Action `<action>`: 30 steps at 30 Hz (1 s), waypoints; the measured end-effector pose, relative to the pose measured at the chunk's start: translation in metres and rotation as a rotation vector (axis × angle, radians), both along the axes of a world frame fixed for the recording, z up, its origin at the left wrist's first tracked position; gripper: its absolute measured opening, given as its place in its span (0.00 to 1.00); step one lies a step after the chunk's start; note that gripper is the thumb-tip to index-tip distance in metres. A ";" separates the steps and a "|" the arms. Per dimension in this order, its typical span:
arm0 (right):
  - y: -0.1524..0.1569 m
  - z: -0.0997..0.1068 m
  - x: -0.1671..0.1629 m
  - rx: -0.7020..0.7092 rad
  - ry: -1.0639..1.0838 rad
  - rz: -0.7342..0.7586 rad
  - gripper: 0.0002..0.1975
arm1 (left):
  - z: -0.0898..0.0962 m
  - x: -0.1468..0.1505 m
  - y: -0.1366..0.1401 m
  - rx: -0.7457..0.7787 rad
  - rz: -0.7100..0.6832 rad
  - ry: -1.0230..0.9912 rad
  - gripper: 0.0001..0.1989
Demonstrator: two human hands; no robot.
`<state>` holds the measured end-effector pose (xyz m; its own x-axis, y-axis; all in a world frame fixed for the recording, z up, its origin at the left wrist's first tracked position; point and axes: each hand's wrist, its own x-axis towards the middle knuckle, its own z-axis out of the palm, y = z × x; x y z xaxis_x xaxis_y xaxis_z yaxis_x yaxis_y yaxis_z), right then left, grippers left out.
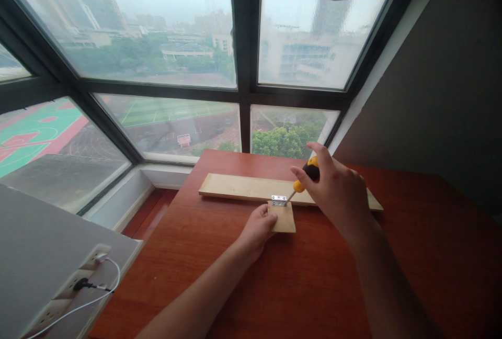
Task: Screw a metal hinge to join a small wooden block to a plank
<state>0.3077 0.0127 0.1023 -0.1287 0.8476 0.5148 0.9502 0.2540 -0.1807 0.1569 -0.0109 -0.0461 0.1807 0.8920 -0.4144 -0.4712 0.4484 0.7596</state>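
Observation:
My left hand (258,232) grips the left edge of a small square wooden board (285,219), thumb on top. A silver metal hinge (279,200) sits at the board's far edge, beside a long pale wooden plank (235,186) lying behind it. In my right hand (339,192) is a yellow and black screwdriver (311,171), tilted, its handle between thumb and fingers. Its shaft slants down to the right end of the hinge; whether the tip sits in a screw is too small to tell. My right hand and forearm cover part of the plank.
Everything rests on a reddish-brown wooden table (188,260). Large dark-framed windows (246,93) rise behind it, with a grey wall (411,103) at right. At lower left, power sockets (65,294) hold plugs and a white cable (117,276) close to the table.

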 end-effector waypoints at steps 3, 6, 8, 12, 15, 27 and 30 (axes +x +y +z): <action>0.000 0.000 -0.001 0.012 0.019 -0.008 0.26 | 0.002 0.000 -0.001 -0.005 0.004 0.000 0.14; 0.000 0.000 0.000 -0.033 0.117 0.177 0.29 | 0.003 0.000 -0.001 -0.009 0.003 -0.003 0.13; 0.000 0.000 0.001 -0.044 0.127 0.251 0.28 | 0.004 0.000 -0.001 -0.013 0.003 -0.005 0.13; 0.001 -0.001 0.000 0.045 0.039 0.072 0.21 | 0.004 0.000 -0.001 -0.014 0.009 -0.003 0.14; 0.001 0.000 0.001 0.016 0.084 0.092 0.21 | 0.004 0.001 -0.001 -0.012 0.006 0.000 0.13; 0.006 -0.004 0.003 -0.008 0.086 0.090 0.24 | 0.002 0.000 -0.001 -0.009 0.006 0.013 0.13; 0.006 -0.002 0.007 -0.069 0.157 0.236 0.26 | 0.001 0.000 -0.001 -0.007 0.009 0.006 0.13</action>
<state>0.3148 0.0183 0.1005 -0.2499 0.8372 0.4865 0.8255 0.4468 -0.3449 0.1570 -0.0115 -0.0453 0.1707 0.8907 -0.4213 -0.4709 0.4493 0.7592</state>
